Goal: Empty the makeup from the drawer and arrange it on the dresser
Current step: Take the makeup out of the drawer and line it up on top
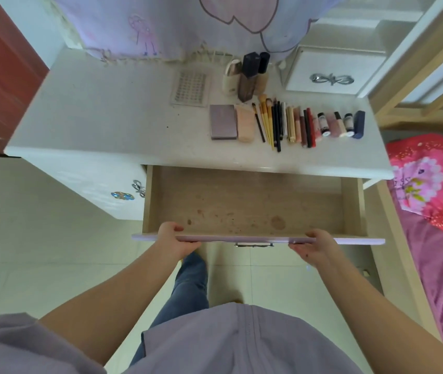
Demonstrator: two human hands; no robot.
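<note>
The wooden drawer [247, 195] is pulled wide out of the white dresser [107, 122] and its stained bottom holds nothing. My left hand [174, 238] and my right hand [315, 247] both grip the lilac front panel, thumbs over its top edge. On the dresser top the makeup lies in a tidy row: a mauve palette [223, 122], a peach sponge [245, 124], several brushes and pencils [269, 122], then lipsticks and small bottles [331, 125]. Behind them stand taller bottles [250, 75] and a lash tray [190, 89].
A small white drawer box [328, 74] with a bow handle sits at the back right. A draped lilac cloth [177, 25] hangs over the back of the top. A bed with pink bedding [436, 190] lies to the right, tiled floor below.
</note>
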